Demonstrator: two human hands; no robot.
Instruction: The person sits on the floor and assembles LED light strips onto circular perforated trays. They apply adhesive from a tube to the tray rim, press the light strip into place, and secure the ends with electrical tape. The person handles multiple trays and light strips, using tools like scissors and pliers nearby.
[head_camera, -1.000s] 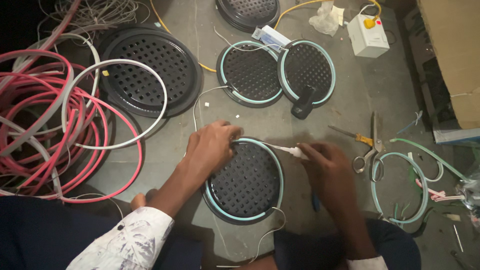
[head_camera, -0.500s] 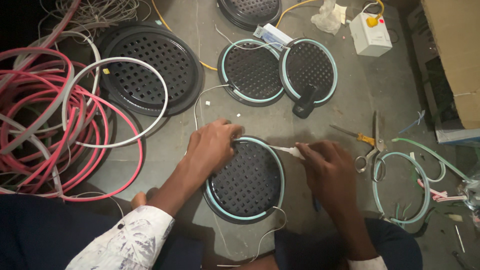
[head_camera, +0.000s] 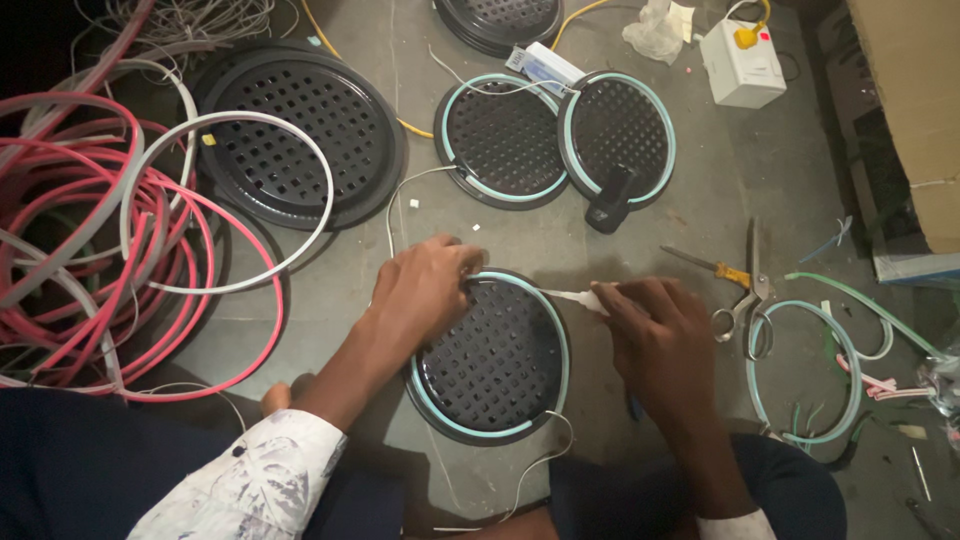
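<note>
Hands (head_camera: 430, 285) unmoved on round grille (head_camera: 490, 360)

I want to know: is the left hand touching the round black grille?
Touching. In the head view, the left hand rests on the top rim of the round black grille, fingers pressing its pale strip.

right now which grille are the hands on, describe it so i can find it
Start from the big black grille with the pink tubing, then go down-right. It is the small round grille nearest the person, between left hand and right hand. Unlike the touching pair above, it lies alone.
</note>
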